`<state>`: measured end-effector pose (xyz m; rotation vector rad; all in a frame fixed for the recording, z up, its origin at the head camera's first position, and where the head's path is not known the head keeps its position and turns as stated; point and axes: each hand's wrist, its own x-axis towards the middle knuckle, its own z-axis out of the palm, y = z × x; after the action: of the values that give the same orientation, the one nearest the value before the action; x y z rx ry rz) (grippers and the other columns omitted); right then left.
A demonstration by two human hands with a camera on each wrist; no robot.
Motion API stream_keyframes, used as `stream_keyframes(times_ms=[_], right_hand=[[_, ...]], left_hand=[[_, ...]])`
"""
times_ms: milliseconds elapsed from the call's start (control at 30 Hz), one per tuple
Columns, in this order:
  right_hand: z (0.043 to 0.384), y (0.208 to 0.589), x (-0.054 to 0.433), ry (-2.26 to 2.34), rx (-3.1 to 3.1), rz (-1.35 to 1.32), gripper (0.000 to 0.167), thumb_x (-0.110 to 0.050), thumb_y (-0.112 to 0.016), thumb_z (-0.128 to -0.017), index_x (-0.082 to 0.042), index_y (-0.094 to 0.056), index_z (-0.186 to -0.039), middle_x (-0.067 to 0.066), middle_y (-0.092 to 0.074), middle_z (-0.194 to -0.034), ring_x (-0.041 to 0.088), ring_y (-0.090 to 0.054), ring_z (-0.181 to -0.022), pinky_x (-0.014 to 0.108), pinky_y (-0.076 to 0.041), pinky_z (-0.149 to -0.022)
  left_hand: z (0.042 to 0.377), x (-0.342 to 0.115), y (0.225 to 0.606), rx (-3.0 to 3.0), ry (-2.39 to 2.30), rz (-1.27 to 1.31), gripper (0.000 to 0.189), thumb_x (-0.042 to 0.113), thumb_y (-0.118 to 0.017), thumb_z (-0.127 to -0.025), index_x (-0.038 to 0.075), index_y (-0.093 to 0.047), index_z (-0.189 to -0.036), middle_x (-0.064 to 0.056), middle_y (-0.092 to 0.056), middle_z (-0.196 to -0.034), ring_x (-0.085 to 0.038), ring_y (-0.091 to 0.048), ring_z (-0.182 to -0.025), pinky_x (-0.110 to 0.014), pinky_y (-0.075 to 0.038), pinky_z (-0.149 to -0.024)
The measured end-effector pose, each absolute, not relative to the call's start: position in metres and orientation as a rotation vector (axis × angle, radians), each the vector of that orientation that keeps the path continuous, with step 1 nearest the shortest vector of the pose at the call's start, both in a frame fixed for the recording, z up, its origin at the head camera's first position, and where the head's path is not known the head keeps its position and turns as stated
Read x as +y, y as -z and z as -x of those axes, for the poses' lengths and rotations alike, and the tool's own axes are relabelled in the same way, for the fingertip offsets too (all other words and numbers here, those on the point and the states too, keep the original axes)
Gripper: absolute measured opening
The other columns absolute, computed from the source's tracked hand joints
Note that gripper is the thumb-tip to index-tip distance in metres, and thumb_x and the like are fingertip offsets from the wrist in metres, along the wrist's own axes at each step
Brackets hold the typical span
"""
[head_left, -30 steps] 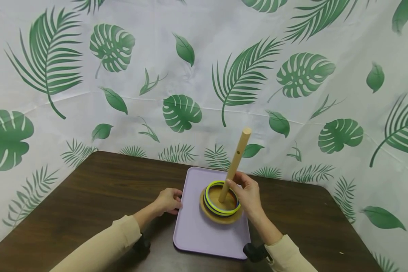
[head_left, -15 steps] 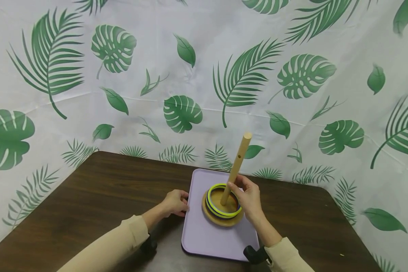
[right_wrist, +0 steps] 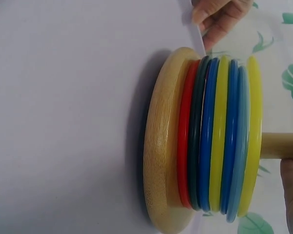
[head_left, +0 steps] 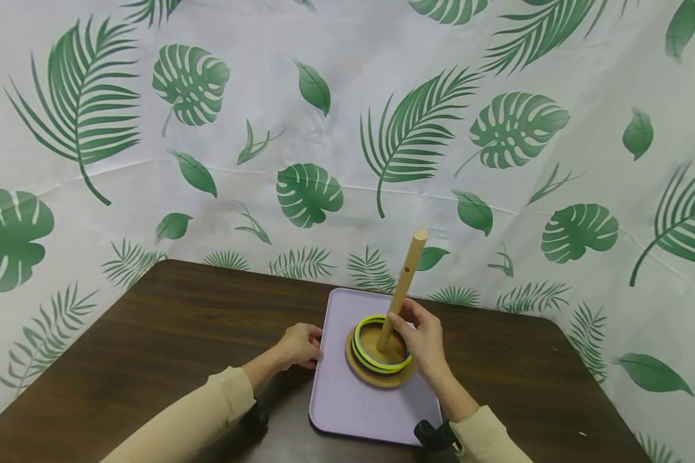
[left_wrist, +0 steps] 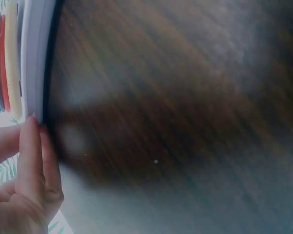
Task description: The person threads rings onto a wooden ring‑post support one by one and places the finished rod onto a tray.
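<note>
My left hand (head_left: 298, 345) pinches the left edge of a lilac tray (head_left: 338, 402), its fingertips at the rim in the left wrist view. On the tray stands a wooden ring-toss stand, a round base (right_wrist: 158, 141) with an upright post (head_left: 408, 270). Several rings (right_wrist: 217, 134) in red, dark green, blue, yellow and light blue lie stacked round the post, with a yellow ring (right_wrist: 254, 141) on top. My right hand (head_left: 423, 334) holds the post between thumb and fingers, just above the rings. In the head view it hides part of the tray's right side.
The tray lies on a dark brown wooden table (head_left: 208, 308). Behind the table hangs a white cloth (head_left: 347, 141) printed with green leaves, close to the far edge.
The tray, with the stand and rings on it, has shifted a little to the right, and my left hand moved with it. My right hand has stayed on the post. The last half second shows almost no motion.
</note>
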<state>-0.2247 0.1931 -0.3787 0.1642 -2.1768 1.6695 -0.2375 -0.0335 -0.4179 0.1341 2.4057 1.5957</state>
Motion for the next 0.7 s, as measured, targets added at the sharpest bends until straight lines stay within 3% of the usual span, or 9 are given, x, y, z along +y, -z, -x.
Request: stream_keyframes(times_ms=[333, 700], right_hand=[[0.2286, 0.3845, 0.1942, -1.655, -2.146, -0.181, 0.022, 0.003, -0.071, -0.079, 0.006, -0.067, -0.101, 0.013, -0.067, -0.087, 0.003, -0.059, -0.077, 0.015, -0.047, -0.071], [0.2305, 0.3872, 0.1928, -1.637, -2.128, -0.187, 0.021, 0.001, -0.072, -0.079, 0.007, -0.068, -0.098, 0.017, -0.067, -0.087, 0.002, -0.059, -0.077, 0.015, -0.047, -0.069]], left_hand=[[0.2370, -0.0327, 0.4179, 2.425, -1.571, -0.133, 0.042, -0.013, -0.066, -0.074, -0.010, -0.058, -0.116, -0.010, -0.056, -0.077, -0.014, -0.057, -0.063, -0.037, -0.057, -0.060], [0.2378, -0.0315, 0.4180, 2.427, -1.581, -0.151, 0.042, -0.014, -0.066, -0.073, -0.010, -0.059, -0.115, -0.010, -0.056, -0.076, -0.014, -0.057, -0.064, -0.037, -0.057, -0.060]])
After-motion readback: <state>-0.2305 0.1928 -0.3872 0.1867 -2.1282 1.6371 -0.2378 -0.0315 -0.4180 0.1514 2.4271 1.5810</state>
